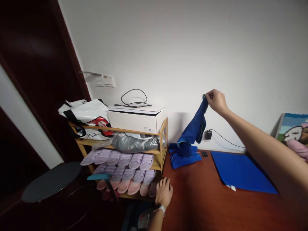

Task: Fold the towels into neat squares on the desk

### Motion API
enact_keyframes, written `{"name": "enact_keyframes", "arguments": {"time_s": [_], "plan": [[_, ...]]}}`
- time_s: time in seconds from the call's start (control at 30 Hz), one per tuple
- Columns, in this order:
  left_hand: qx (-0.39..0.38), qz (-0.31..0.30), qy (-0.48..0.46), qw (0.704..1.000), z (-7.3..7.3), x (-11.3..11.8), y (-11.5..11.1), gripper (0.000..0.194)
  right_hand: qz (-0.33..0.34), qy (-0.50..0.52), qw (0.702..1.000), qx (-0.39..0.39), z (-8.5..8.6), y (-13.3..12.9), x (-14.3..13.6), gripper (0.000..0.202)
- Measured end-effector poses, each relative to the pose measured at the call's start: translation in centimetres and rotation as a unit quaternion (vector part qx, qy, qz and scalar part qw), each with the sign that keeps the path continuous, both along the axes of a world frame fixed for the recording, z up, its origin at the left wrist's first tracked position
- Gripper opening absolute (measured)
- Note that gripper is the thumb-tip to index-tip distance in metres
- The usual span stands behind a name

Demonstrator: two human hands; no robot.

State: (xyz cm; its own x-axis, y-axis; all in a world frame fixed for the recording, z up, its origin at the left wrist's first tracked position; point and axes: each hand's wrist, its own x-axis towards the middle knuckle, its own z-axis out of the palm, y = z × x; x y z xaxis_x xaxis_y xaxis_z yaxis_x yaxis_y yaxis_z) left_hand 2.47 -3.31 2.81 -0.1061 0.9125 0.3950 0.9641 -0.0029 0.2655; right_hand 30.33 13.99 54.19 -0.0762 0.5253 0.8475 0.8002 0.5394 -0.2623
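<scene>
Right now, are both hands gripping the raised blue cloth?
No, only the right hand pinches the raised blue cloth, while the left hand is at the edge of the reddish-brown table.

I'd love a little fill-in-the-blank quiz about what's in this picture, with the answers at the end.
1. The right hand pinches a cloth whose colour is ____.
2. The cable on top of the white box is ____ in colour.
3. The pale wristband is on the person's ____ wrist.
4. In the picture, the flat blue piece lies to the ____ of the pinched cloth.

Missing words: blue; black; left; right.
</scene>
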Motion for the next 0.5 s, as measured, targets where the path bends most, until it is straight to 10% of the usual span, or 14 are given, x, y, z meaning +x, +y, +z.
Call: {"name": "enact_keyframes", "arguments": {"time_s": [0.33, 0.5], "plan": [[0.029, -0.057, -0.099, 0.993, 3.2, 1.0, -1.1, 0.033, -0.005, -0.074, 0.997, 0.015, 3.7, -14.2, 6.5, 0.019], [0.08, -0.101, -0.189, 0.974, 10.4, 6.3, -1.9, 0.035, 0.005, -0.133, 0.991, -0.011, 4.1, -19.3, 6.7, 0.014]]}}
